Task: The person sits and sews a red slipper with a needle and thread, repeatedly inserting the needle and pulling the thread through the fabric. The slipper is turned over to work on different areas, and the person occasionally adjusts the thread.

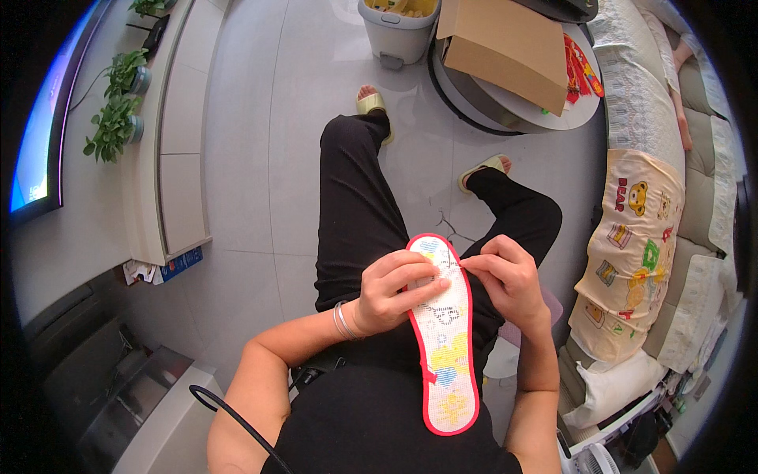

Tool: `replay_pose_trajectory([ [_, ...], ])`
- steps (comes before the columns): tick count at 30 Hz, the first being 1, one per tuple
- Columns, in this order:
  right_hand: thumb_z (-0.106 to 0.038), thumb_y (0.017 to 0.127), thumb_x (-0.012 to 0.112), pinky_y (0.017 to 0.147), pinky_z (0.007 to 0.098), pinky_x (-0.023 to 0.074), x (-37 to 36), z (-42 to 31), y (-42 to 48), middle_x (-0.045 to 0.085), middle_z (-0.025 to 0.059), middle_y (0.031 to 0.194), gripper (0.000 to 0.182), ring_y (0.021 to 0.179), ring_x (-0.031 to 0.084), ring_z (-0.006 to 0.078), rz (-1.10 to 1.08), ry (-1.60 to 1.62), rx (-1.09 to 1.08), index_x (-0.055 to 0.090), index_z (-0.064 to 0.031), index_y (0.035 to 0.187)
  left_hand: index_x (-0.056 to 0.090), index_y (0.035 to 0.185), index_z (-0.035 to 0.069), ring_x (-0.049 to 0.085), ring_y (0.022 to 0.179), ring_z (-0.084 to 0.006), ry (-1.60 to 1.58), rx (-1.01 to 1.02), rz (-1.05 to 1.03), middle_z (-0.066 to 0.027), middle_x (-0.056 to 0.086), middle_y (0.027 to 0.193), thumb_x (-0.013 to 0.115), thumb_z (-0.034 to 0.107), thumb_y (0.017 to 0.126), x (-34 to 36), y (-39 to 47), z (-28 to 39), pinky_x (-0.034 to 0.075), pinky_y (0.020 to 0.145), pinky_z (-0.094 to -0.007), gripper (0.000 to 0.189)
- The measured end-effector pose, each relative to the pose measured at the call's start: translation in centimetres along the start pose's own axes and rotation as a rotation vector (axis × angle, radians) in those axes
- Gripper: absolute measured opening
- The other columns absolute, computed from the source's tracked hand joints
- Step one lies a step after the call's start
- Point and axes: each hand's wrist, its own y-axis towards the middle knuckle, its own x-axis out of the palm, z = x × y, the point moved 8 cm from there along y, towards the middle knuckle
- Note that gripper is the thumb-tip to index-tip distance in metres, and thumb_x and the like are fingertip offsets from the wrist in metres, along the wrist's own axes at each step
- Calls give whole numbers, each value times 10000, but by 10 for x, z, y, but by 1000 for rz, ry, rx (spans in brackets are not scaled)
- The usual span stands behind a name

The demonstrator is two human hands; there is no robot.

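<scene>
An embroidered shoe insole (447, 349) with a red edge lies lengthwise over my lap, its white mesh stitched with yellow, blue and dark patterns. My left hand (394, 290) grips it from the left edge, fingers spread over the upper part. At its upper right edge is my right hand (503, 278), thumb and forefinger pinched together on something thin, perhaps a needle or thread, too small to tell. A dark thread (453, 228) shows just beyond the insole's top. A small red tab sticks out on the insole's left edge.
Ahead stand a grey waste bin (397, 35) and a round table (577, 115) bearing a cardboard box (503, 47) and red tassels (575, 68). A sofa (699, 189) with covers runs along the right, where another person's bare leg shows. Left are a low cabinet (183, 118), potted plants (112, 124) and a screen.
</scene>
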Motion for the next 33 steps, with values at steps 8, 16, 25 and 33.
replay_pose_trajectory([
  [8,25,711,665,604,334,460,2,-4,3,542,86,754,134,691,564,242,-26,-16,-57,663,-22,836,723,984,128,619,923,-219,-4,5,-10,-34,629,981,839,148,570,1,-2,-1,548,759,-316,431],
  [16,16,709,663,605,339,446,2,-4,3,534,71,745,138,690,557,235,-46,-54,-95,669,-42,834,723,983,126,619,919,-220,-1,8,-17,-35,630,986,836,160,576,1,-1,0,546,766,-321,424],
  [25,-20,688,637,622,331,426,6,-15,5,521,47,748,146,708,538,211,-135,-219,-202,677,-53,824,725,977,112,623,888,-231,-34,3,-21,-42,633,961,826,147,571,4,-2,-1,543,746,-326,420],
  [33,40,723,668,735,321,465,37,45,-8,555,70,817,141,831,577,215,-488,458,44,672,-34,844,663,1030,12,654,860,-173,-749,-742,-210,-79,683,956,727,37,785,45,-30,-45,533,754,-309,254],
])
